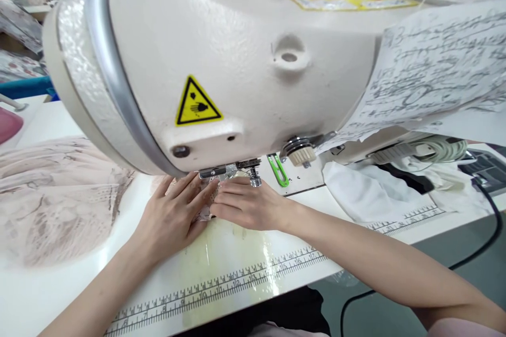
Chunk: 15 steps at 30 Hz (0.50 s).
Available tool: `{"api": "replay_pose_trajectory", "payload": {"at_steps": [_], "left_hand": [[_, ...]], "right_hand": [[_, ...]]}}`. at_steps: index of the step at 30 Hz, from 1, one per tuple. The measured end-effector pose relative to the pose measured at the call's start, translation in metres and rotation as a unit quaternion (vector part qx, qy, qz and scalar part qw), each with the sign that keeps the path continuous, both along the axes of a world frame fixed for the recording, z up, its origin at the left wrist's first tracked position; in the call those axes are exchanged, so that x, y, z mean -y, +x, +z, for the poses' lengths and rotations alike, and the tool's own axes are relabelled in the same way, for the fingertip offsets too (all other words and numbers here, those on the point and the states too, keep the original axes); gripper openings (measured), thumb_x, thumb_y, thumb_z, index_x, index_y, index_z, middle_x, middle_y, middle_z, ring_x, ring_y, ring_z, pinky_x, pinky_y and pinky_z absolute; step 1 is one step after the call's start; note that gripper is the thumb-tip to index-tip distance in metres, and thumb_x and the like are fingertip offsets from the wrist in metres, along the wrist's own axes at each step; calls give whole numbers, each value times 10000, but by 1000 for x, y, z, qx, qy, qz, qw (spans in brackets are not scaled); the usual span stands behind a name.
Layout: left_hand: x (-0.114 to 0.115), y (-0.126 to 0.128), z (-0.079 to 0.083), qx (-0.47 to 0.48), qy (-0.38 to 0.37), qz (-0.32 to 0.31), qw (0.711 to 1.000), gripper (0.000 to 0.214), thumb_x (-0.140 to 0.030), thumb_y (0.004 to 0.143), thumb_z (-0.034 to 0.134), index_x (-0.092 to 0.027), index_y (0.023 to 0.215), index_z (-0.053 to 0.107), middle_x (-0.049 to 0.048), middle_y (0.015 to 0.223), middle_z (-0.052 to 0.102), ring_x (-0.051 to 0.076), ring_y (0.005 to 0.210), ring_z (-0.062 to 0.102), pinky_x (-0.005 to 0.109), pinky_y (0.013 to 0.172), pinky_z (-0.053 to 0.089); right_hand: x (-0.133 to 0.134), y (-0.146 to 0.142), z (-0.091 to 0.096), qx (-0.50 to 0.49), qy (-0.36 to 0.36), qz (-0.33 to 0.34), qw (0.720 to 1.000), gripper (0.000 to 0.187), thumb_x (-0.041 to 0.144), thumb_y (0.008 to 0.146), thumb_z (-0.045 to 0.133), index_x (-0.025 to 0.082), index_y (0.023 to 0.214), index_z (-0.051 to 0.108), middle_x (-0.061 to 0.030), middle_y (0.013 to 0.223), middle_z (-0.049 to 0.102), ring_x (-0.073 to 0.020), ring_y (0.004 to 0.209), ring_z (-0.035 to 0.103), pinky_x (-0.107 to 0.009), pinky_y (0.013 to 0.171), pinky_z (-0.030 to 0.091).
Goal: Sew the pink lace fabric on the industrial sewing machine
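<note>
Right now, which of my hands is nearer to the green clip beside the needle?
Right. The right hand lies flat on the fabric just below-left of the green clip; the left hand sits farther left, beyond it.

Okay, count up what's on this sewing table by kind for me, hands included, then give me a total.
Hands: 2, left hand and right hand, both flat on the lace piece
Sewing machine: 1
Fabric pieces: 3, lace piece, pink fabric, white cloth
Printed rulers: 2, near ruler, far ruler
Total: 8

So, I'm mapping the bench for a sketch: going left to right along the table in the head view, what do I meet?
Pink fabric → left hand → right hand → green clip → white cloth → black cable.
</note>
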State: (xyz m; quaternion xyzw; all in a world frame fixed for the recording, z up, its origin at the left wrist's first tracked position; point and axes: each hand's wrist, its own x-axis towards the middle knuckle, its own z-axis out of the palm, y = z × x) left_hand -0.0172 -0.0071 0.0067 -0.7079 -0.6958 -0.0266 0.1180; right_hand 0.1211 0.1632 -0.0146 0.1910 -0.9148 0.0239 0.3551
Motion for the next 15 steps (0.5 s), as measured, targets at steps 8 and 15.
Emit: {"api": "replay_pose_trajectory", "payload": {"at_steps": [8,15], "left_hand": [[1,1,1,8,-1,2,1000,537,-359,899,440,-191,1408,433,158,1374,527,348,1190,554,578,989,384],[2,1,-1,19,-5,1,1000,525,-369,888,477,-207,1387,462,150,1385,520,347,1205,544,577,1023,362]], "right_hand": [[-5,4,6,28,23,-44,998,167,68,892,495,196,862,598,41,770,610,-99,839,527,-224,568,353],[-5,5,12,84,16,-84,993,191,67,914,455,204,919,588,36,867,641,-94,830,524,-242,658,402]]}}
